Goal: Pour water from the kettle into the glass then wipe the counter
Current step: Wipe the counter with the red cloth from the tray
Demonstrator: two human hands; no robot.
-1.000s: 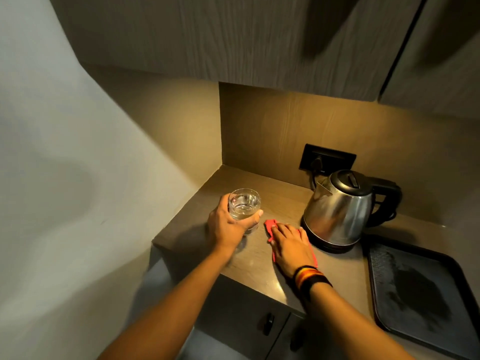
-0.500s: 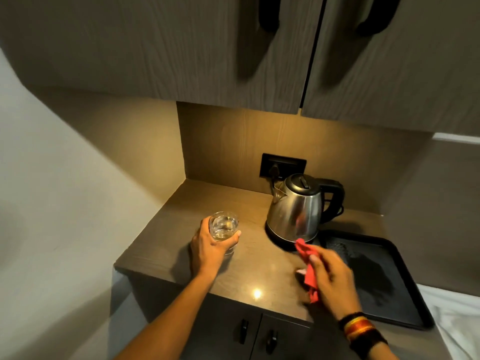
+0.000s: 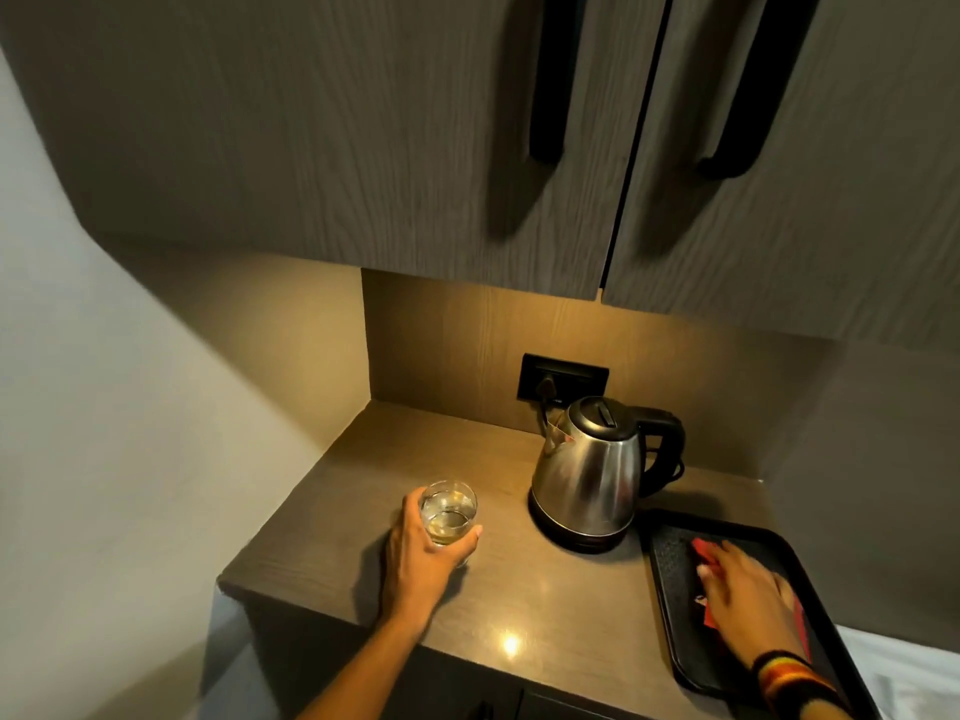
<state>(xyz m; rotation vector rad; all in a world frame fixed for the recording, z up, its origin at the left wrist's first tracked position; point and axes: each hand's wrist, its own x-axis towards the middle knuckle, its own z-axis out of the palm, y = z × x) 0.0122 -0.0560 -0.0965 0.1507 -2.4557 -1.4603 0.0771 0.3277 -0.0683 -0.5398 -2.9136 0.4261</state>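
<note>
A clear glass [image 3: 448, 511] holding water stands on the brown counter [image 3: 519, 579], and my left hand [image 3: 423, 556] wraps around it. The steel kettle [image 3: 589, 472] with a black lid and handle sits upright on its base to the right of the glass. My right hand [image 3: 743, 589] lies flat on a red cloth [image 3: 702, 549] on the black tray [image 3: 670, 579] at the right. Most of the cloth is hidden under the hand.
A black wall socket [image 3: 563, 379] with the kettle's plug sits behind the kettle. Wooden cabinet doors [image 3: 415, 148] with black handles hang low above the counter. A white wall [image 3: 104, 407] closes the left side. Lower cupboard doors show under the counter edge.
My right hand carried the red cloth from the counter in front of the kettle rightward onto the black tray. My left hand stayed on the glass. The view tilted upward.
</note>
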